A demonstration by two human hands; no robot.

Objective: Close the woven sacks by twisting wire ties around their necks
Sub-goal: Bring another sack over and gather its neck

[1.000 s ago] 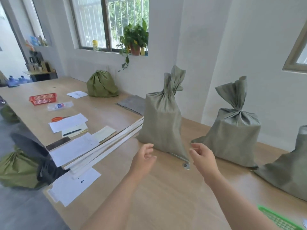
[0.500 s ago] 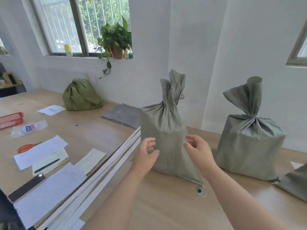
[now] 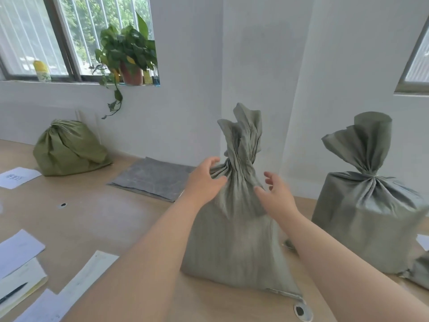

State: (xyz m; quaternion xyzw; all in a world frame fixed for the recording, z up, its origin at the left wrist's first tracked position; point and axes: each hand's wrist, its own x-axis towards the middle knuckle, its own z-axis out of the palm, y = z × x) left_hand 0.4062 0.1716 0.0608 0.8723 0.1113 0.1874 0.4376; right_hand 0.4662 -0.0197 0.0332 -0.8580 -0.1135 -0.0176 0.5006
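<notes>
A grey-green woven sack [image 3: 234, 240] stands upright on the wooden table [image 3: 97, 219], its neck gathered and its top flaring above. My left hand [image 3: 205, 180] rests against the sack's left shoulder just below the neck, fingers spread. My right hand [image 3: 276, 194] hovers by the right shoulder, fingers apart, holding nothing. A second tied sack [image 3: 369, 214] stands to the right. I cannot make out a wire tie on either neck.
A brighter green sack [image 3: 67, 152] sits by the far wall. A grey mat [image 3: 153, 177] lies behind my left hand. Papers [image 3: 18, 249] and a notebook with a pen lie at the left. Part of another sack [image 3: 420, 273] shows at the right edge.
Both hands have risen from the sack's lower body to its shoulders near the neck. The view has moved closer to the sack.
</notes>
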